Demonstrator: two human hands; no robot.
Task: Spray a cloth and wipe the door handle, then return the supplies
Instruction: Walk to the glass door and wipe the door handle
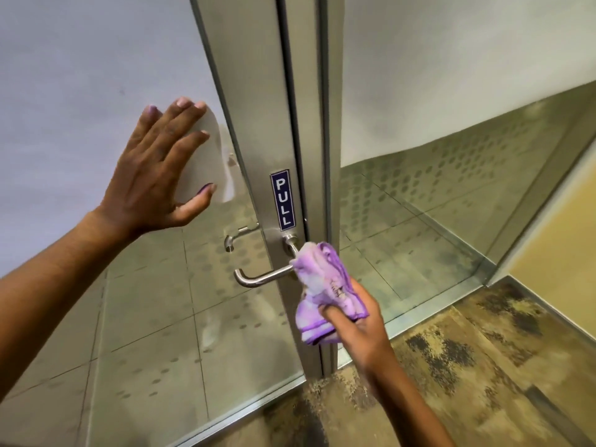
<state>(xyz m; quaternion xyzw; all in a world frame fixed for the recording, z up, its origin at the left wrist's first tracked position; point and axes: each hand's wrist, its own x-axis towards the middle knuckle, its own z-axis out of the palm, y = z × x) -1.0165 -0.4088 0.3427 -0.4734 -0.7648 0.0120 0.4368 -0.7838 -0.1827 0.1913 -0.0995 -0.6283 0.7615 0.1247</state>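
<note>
A steel lever door handle (259, 279) sticks out from the metal door frame (258, 108), below a blue PULL sign (283, 200). My right hand (358, 324) is shut on a crumpled purple cloth (322, 285), whose top presses against the handle's neck near the frame. My left hand (158, 169) lies flat with fingers spread on the frosted glass of the door, up and to the left of the handle. No spray bottle is in view.
A second handle (237, 238) shows through the glass on the door's far side. A glass panel (451, 156) stands to the right of the frame. Mottled brown carpet (467, 366) covers the floor at lower right.
</note>
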